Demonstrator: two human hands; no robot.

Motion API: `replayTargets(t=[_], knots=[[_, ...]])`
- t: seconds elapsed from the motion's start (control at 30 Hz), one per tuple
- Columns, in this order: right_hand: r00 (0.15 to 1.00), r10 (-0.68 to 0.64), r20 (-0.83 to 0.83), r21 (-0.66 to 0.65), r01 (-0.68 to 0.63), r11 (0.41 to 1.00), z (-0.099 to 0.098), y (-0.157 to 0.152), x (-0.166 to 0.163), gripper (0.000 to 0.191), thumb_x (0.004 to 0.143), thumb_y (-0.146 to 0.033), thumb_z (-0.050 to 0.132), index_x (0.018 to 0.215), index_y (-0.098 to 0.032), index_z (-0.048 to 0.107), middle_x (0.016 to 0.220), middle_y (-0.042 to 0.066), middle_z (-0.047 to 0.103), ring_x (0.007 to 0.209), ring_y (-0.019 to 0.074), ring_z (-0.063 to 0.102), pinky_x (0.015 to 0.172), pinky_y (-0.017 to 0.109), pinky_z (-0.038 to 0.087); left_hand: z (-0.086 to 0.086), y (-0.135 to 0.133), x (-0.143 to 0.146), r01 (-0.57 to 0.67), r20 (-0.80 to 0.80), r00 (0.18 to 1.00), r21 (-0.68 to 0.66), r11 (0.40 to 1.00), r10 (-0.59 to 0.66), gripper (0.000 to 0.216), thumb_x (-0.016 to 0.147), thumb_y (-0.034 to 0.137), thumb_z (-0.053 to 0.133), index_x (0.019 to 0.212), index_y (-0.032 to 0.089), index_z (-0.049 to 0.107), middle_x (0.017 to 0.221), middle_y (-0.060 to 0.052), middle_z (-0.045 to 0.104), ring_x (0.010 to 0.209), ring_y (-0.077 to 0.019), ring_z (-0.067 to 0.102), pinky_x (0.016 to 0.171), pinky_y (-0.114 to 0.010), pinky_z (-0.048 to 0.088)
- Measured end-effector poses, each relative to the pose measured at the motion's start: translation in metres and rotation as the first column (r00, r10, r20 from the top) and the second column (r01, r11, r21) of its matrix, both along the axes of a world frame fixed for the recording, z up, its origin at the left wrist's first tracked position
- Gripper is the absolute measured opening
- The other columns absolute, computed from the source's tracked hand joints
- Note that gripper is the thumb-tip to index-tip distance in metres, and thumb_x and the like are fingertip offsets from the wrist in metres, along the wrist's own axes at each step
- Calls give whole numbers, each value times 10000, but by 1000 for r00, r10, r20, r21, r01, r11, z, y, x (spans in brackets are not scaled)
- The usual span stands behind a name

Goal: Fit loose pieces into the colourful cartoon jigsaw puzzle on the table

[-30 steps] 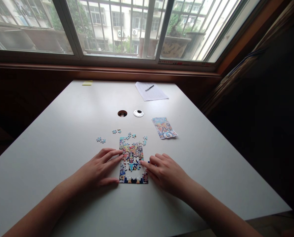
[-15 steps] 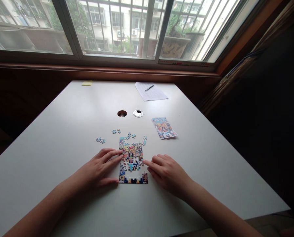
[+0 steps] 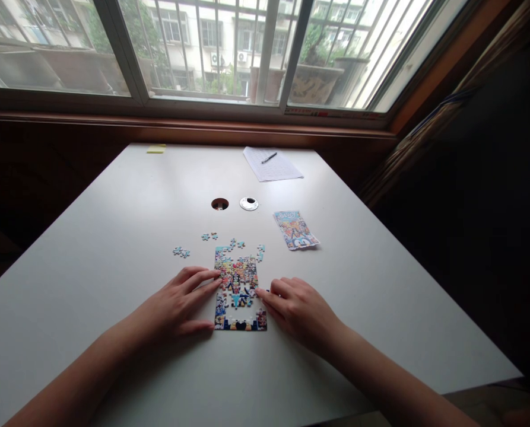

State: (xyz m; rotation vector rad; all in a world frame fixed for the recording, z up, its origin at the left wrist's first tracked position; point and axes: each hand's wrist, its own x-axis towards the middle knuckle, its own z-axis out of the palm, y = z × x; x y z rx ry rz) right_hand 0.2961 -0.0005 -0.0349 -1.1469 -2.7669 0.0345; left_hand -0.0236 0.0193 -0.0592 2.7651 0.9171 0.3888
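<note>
One jigsaw (image 3: 242,274); left grip (image 3: 178,301) unclenched at edge, right grip (image 3: 301,305) unclear; lettered card (image 3: 295,230) unreadable.

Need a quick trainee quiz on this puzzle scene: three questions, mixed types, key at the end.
1. Open: What lies on the paper at the far end of the table?
2. True or false: In the view, the picture card lies to the left of the puzzle.
3. Multiple choice: Where do fingers of the left hand rest? A) on the paper; B) at the puzzle's left edge; C) on the picture card.

Key: 1. A pen. 2. False; it lies to the right. 3. B.
</note>
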Motion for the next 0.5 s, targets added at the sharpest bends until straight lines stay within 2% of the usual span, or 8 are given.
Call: replayTargets(t=[0.17,0.33,0.5], knots=[[992,39,119,41,-45,998,7,-1,-4,225,1005,-181,497,1188,-180,628,899,53,641,774,195,524,688,362,305,-2,0,-1,3,2,1000,14,1000,-3,813,911,605,597,1574,272,262,1510,-105,442,1342,-336,377,1120,-512,424],[981,79,180,78,-94,992,9,-2,-7,235,1000,-180,489,1201,-142,604,936,70,648,790,206,529,685,374,317,-2,1,-1,12,-9,1000,38,999,-11,808,913,603,597,1568,252,280,1504,-106,445,1344,-324,375,1123,-491,418],[976,90,197,79,-107,991,9,-2,-5,262,1004,-181,480,1241,-138,582,951,61,642,797,210,532,680,380,324,1,-4,4,-4,-68,998,89,996,10,709,933,573,583,1548,336,321,1524,-67,409,1333,-317,385,1105,-485,426]])
